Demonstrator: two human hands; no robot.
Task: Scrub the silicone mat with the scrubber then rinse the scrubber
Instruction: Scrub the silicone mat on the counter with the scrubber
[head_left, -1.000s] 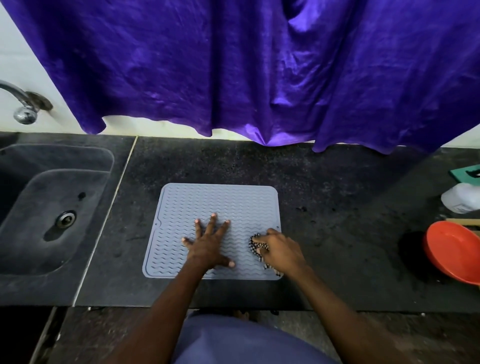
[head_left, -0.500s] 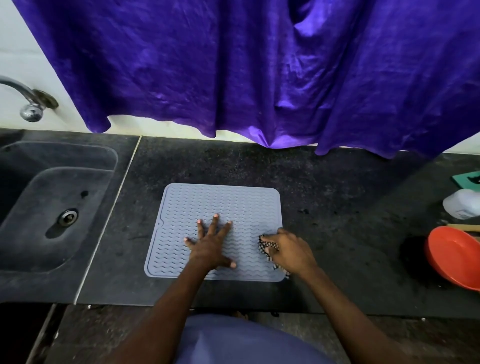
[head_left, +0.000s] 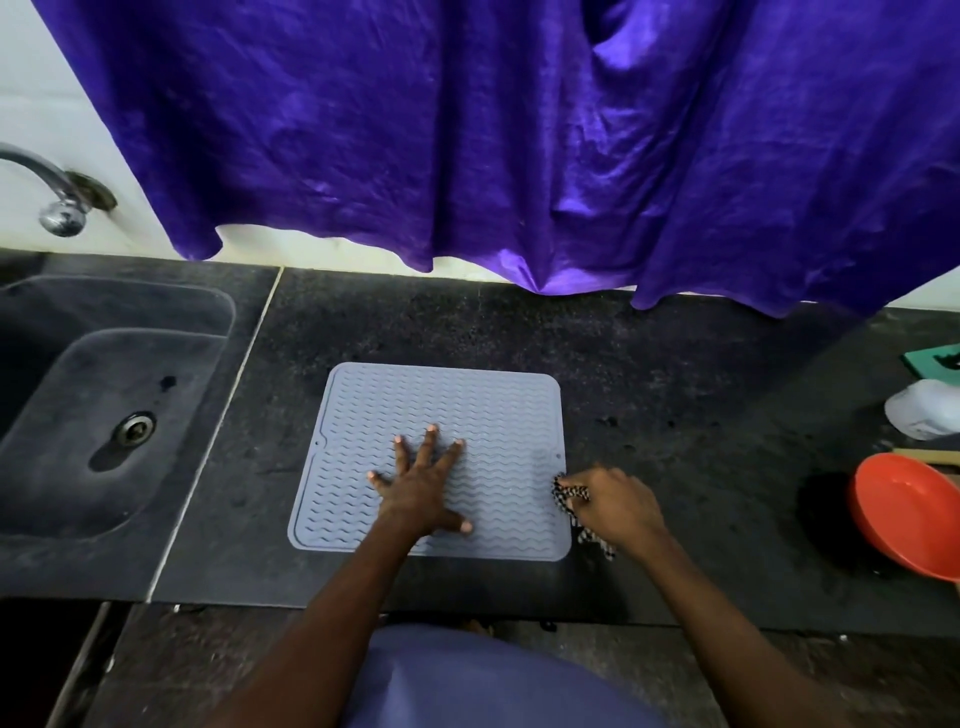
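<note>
A grey silicone mat (head_left: 467, 410) with a wavy ribbed surface lies flat on the dark stone counter (head_left: 675, 374). My left hand (head_left: 423, 486) presses flat on the mat's lower middle, fingers spread. My right hand (head_left: 615, 506) grips a black-and-white mesh scrubber (head_left: 569, 493) at the mat's right edge, near its lower right corner. Part of the scrubber hangs out below my hand, over the counter beside the mat.
A dark sink (head_left: 104, 415) with a drain (head_left: 136, 427) sits to the left, under a metal tap (head_left: 57, 200). A purple curtain (head_left: 519, 145) hangs behind. At the right stand an orange bowl (head_left: 904, 512), a white container (head_left: 924, 415) and a green item (head_left: 935, 361).
My right hand has slid the scrubber rightwards, from the mat's lower right area to its right edge. My left hand has stayed pressed on the mat.
</note>
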